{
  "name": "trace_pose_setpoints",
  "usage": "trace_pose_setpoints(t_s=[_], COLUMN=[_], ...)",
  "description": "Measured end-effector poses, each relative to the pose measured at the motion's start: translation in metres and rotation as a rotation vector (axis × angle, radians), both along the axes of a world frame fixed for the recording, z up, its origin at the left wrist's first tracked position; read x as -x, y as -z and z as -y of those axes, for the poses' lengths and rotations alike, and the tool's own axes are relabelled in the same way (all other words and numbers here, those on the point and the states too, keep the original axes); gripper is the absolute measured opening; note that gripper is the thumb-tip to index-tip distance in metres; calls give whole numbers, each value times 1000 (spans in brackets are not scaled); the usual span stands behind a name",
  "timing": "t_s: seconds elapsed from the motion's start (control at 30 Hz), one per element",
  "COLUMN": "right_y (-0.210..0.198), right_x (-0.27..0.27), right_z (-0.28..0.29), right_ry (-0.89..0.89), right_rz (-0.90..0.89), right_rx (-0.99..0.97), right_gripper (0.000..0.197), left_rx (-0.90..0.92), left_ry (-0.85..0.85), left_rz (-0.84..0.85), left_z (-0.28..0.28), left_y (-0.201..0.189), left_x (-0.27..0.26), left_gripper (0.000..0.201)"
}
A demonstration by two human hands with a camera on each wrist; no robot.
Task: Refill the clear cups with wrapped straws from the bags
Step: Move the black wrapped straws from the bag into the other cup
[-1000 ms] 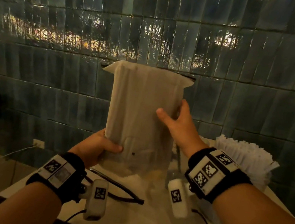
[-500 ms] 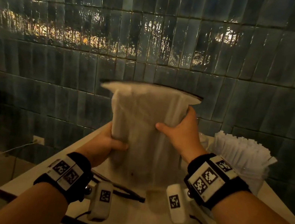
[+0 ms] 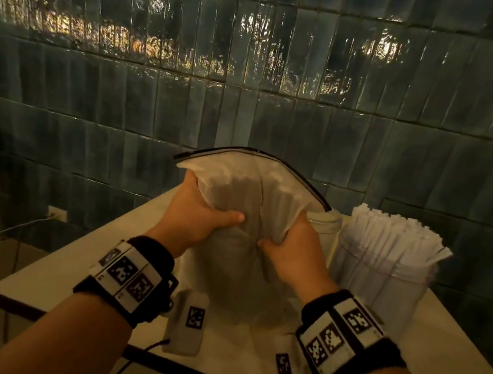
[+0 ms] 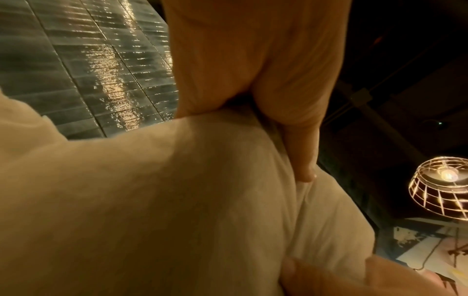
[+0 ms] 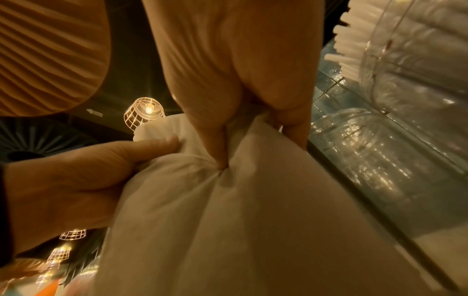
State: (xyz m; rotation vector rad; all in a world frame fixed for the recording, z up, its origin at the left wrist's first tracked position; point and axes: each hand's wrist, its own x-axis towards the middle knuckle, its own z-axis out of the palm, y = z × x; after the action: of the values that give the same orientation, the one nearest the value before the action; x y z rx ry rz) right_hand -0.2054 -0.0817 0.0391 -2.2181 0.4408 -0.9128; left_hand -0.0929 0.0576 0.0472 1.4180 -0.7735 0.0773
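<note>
Upright on the surface (image 3: 65, 270), bag (image 3: 245, 262) gripped between left hand (image 3: 196, 221) and right hand (image 3: 295, 255), fingers curled into it; filled cup (image 3: 381, 276) right.

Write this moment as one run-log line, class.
hands: left hand and right hand grip bag of wrapped straws | bag: upright on table | cup beside it: full

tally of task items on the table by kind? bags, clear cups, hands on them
Bags of wrapped straws: 1, the bag, gripped by left hand and right hand
Clear cups: 2, full cup and rear cup
Hands: 2
Total: 5
</note>
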Motion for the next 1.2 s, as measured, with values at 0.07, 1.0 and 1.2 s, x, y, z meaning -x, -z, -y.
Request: trace_pose_setpoints(t_s=[0.07,1.0,1.2], right_y=[2,-74,-76], right_x=[5,1,2], right_z=[-3,-55,-50], right_ry=[17,-244,-162], right_rz=[-38,382,396], right_rx=[6,493,586], right_gripper=[74,23,17], left_rx=[-15,250,296], left_ry=[-24,-27,-146], left_rz=[21,262,330], left_z=[0,-11,-12], left_y=[2,-36,-41], left_x=[3,53,49], left_gripper=[93,17,14])
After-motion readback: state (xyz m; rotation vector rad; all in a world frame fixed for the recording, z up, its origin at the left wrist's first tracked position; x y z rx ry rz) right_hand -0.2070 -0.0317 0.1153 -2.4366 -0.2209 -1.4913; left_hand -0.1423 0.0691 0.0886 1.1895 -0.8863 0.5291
